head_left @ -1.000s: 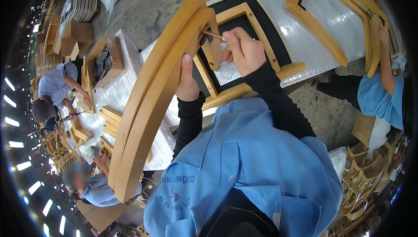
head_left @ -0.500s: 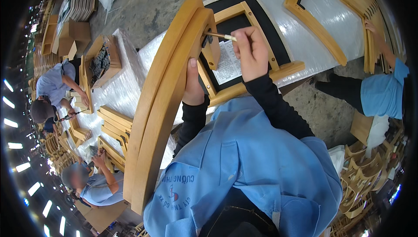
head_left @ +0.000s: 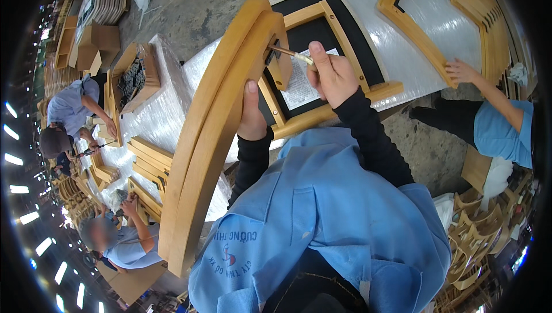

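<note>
I see the curved wooden chair part (head_left: pixel 215 134) running as a long bow from the upper middle of the frame down to the lower left, its long axis slanting up and to the right. My left hand (head_left: pixel 251 114) is wrapped around its inner edge near the upper third, thumb laid flat on the wood, gripping it. My right hand (head_left: pixel 332 74) sits just to the right of the part's upper end, fingers pinched around a thin brush (head_left: pixel 290 54) whose handle points left toward a small wooden block (head_left: pixel 280 71) on the curved part; the brush's far end meets the wood beside that block. So the spot being worked lies to the left of the right hand and above the left, and the right hand is the nearer. Behind both lies a square wooden frame (head_left: pixel 322 65) on a black mat (head_left: pixel 299 34), on a table wrapped in white film (head_left: pixel 437 19). A co-worker's hand (head_left: pixel 460 71) rests on another wooden piece (head_left: pixel 411 22) at the upper right
</note>
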The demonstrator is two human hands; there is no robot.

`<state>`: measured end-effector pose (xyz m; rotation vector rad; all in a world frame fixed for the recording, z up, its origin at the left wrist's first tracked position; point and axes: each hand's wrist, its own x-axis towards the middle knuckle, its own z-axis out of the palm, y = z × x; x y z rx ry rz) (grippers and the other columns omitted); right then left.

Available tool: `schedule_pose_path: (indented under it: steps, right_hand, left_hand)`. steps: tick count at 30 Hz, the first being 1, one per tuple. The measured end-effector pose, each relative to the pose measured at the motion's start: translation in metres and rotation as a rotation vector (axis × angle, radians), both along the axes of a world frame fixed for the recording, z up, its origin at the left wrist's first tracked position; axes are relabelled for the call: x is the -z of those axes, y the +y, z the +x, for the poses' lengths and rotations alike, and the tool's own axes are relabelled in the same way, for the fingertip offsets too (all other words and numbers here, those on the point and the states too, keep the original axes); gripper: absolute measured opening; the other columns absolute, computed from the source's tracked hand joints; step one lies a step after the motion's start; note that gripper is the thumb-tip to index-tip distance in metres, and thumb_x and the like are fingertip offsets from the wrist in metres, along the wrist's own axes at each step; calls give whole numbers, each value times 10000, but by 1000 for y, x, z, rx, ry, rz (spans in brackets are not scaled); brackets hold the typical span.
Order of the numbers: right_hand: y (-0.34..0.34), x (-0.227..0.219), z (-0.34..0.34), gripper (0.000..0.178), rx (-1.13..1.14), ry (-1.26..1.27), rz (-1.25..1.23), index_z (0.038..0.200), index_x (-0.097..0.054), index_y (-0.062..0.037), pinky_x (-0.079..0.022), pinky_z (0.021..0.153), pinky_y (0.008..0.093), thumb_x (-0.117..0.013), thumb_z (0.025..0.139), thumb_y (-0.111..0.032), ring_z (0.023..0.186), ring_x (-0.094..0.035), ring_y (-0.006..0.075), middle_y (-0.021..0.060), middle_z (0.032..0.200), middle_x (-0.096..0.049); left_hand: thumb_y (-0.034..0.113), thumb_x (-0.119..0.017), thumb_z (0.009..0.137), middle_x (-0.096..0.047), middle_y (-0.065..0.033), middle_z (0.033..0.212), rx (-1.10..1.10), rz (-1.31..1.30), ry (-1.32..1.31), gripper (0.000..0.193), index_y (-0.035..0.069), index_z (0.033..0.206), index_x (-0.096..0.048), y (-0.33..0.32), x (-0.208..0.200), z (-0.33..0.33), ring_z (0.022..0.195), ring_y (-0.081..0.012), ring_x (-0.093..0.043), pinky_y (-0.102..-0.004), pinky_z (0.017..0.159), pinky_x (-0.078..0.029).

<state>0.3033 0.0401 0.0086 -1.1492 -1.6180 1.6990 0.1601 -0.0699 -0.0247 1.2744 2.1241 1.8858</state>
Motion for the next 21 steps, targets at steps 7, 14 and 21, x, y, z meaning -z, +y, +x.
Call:
schedule_pose_path:
  steps: [7, 14, 21]
  right_hand:
    - [-12, 15, -4, 548, 69, -81, 458, 777, -610, -20, -373, 450, 238, -457, 1029, -483, 435, -461, 97, 17, 516, -497]
    - [-12, 18, -15, 515, 212, -28, 490, 837, -613, -12, -414, 474, 254, -465, 1026, -468, 466, -518, 104, 38, 558, -542]
    - [-4, 15, 0, 329, -39, -117, 81, 1090, -594, -57, -492, 551, 339, -602, 969, -363, 551, -644, 230, 96, 722, -649]
  left_hand:
    - [145, -553, 999, -603, -176, 1261, 66, 62, -283, 342, -106, 1232, -568, -2, -4, -3, 1158, -236, -571, -339, 1039, -401]
    - [156, -537, 1012, -607, -179, 1252, 62, -39, -214, 337, -106, 1222, -573, -2, -4, -8, 1145, -246, -577, -336, 1038, -397]
    - [126, -556, 1005, -620, -191, 1210, 40, -59, 67, 299, -88, 1213, -579, -7, 5, -12, 1106, -293, -599, -362, 1004, -423]
